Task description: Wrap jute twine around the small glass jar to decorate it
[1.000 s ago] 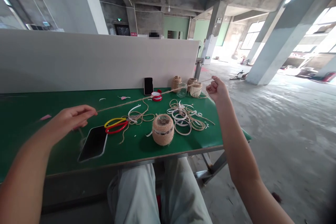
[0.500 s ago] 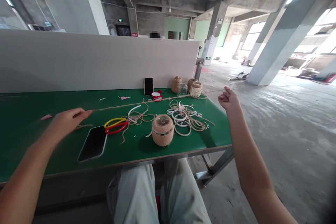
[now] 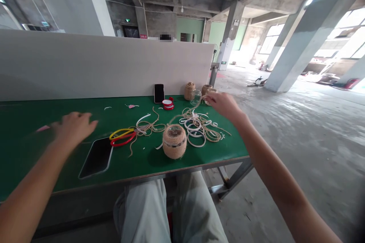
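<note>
Head view | left hand [image 3: 74,127]: blurred over phone [image 3: 97,157], fingers cannot tell | right hand [image 3: 224,106]: fingers pinching twine [image 3: 185,114], near jar [image 3: 195,97]

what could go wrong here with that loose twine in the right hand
The twine trailing from the right hand runs over the white plastic rings, so a pull might snag and drag them. That hand is also close to the small glass jar, which it could knock over.
</note>
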The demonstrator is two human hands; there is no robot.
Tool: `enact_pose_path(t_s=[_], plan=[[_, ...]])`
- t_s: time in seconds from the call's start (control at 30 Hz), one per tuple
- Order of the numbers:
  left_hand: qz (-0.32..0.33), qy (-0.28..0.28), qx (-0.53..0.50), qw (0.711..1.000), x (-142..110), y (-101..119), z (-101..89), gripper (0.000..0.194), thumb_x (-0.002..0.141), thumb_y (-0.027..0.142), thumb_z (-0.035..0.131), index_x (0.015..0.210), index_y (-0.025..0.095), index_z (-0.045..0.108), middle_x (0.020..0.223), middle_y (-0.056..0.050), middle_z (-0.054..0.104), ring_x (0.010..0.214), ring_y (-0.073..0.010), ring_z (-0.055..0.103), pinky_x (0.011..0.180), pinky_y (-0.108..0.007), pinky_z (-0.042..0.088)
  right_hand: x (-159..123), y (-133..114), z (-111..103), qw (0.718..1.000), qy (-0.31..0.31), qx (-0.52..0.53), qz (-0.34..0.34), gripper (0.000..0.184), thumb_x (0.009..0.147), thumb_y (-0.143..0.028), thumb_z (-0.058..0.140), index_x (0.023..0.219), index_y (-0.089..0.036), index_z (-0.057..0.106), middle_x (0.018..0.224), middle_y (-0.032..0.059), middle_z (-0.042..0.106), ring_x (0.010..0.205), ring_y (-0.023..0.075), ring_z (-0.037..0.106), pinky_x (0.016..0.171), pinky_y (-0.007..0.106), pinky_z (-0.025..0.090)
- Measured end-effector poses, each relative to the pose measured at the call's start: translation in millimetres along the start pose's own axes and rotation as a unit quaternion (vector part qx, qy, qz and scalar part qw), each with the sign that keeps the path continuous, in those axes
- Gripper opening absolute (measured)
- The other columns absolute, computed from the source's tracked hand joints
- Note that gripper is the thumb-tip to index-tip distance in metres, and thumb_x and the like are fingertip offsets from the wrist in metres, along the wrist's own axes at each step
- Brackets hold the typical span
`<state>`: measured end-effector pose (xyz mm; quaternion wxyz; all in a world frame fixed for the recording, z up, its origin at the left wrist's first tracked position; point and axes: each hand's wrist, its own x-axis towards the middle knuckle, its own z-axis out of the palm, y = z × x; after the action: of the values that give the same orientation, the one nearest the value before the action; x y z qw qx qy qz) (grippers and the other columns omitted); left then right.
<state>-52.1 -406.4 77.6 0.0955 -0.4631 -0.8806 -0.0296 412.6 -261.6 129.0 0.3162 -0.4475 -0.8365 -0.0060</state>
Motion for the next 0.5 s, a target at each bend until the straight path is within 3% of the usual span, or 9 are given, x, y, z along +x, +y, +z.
enact_pose_path(t_s=[0.07, 0.13, 0.17, 0.23, 0.3, 0.37, 0.43, 0.5], plan=[[0.118, 0.053, -0.156, 0.979, -28.7, 53.9, -20.3, 0.044, 0.089, 0.040, 0.038, 0.124, 0.014, 0.048, 0.132, -0.015, 0.048, 0.120, -0.0322, 0.043, 0.097, -0.051, 0.035, -2.1, -49.4, 4.2, 0.996, -0.036, -0.037, -0.078, 0.024, 0.092, -0.031, 0.047, 0.081, -0.021, 0.066, 0.060, -0.0001, 0.056, 0.053, 0.0114, 0.047, 0.058, 0.025, 0.024], [0.268, 0.029, -0.338, 0.902, -60.1, 104.9, -40.4, 0.050, 0.093, 0.045, 0.032, 0.136, 0.020, 0.036, 0.138, -0.010, 0.044, 0.120, -0.0262, 0.046, 0.097, -0.040, 0.039, -4.5, -94.2, 11.6, 0.983, -0.056, -0.071, -0.158, 0.027, 0.094, -0.035, 0.043, 0.087, -0.020, 0.064, 0.064, 0.0011, 0.060, 0.056, 0.0125, 0.051, 0.057, 0.024, 0.024], [0.307, 0.015, -0.404, 0.862, -74.0, 125.8, -49.1, 0.053, 0.092, 0.049, 0.033, 0.138, 0.023, 0.031, 0.134, -0.009, 0.049, 0.115, -0.0246, 0.051, 0.093, -0.036, 0.043, -5.4, -112.3, 15.5, 0.977, -0.051, -0.085, -0.191, 0.028, 0.095, -0.037, 0.041, 0.090, -0.020, 0.063, 0.068, 0.0023, 0.063, 0.059, 0.0137, 0.053, 0.057, 0.025, 0.024], [0.346, 0.003, -0.496, 0.797, -93.7, 154.0, -61.9, 0.055, 0.091, 0.050, 0.039, 0.137, 0.023, 0.032, 0.121, -0.009, 0.058, 0.103, -0.0216, 0.058, 0.083, -0.031, 0.048, -6.0, -137.7, 21.6, 0.965, -0.037, -0.097, -0.240, 0.023, 0.096, -0.029, 0.039, 0.099, -0.019, 0.059, 0.079, 0.0045, 0.067, 0.063, 0.0147, 0.056, 0.055, 0.025, 0.022], [0.354, -0.026, -0.550, 0.756, -100.9, 163.2, -68.6, 0.052, 0.091, 0.049, 0.040, 0.134, 0.021, 0.035, 0.092, -0.005, 0.064, 0.072, -0.0147, 0.061, 0.063, -0.025, 0.049, -4.7, -148.0, 24.3, 0.965, -0.029, -0.096, -0.243, 0.020, 0.094, -0.022, 0.039, 0.104, -0.018, 0.057, 0.082, 0.0049, 0.067, 0.063, 0.0144, 0.055, 0.054, 0.025, 0.021], [0.349, -0.079, -0.549, 0.756, -98.9, 156.9, -71.0, 0.048, 0.091, 0.047, 0.038, 0.130, 0.020, 0.039, 0.065, 0.001, 0.057, 0.048, -0.0104, 0.049, 0.046, -0.022, 0.041, -2.7, -146.0, 24.4, 0.965, -0.038, -0.071, -0.248, 0.021, 0.095, -0.027, 0.040, 0.105, -0.019, 0.056, 0.077, 0.0030, 0.066, 0.059, 0.0132, 0.053, 0.053, 0.025, 0.020], [0.335, -0.097, -0.498, 0.794, -93.3, 142.0, -70.9, 0.042, 0.091, 0.047, 0.039, 0.122, 0.020, 0.050, 0.053, 0.004, 0.048, 0.042, -0.0095, 0.042, 0.041, -0.020, 0.034, -2.1, -136.5, 24.1, 0.959, -0.072, -0.026, -0.273, 0.025, 0.095, -0.038, 0.040, 0.100, -0.021, 0.057, 0.069, 0.0000, 0.063, 0.056, 0.0116, 0.048, 0.052, 0.025, 0.019], [0.316, -0.061, -0.436, 0.840, -88.8, 125.8, -69.2, 0.035, 0.087, 0.046, 0.046, 0.103, 0.021, 0.064, 0.050, 0.004, 0.047, 0.042, -0.0095, 0.040, 0.042, -0.021, 0.032, -4.4, -125.0, 24.8, 0.948, -0.111, 0.022, -0.296, 0.027, 0.095, -0.039, 0.040, 0.091, -0.020, 0.059, 0.065, -0.0017, 0.060, 0.055, 0.0100, 0.045, 0.052, 0.024, 0.020]])
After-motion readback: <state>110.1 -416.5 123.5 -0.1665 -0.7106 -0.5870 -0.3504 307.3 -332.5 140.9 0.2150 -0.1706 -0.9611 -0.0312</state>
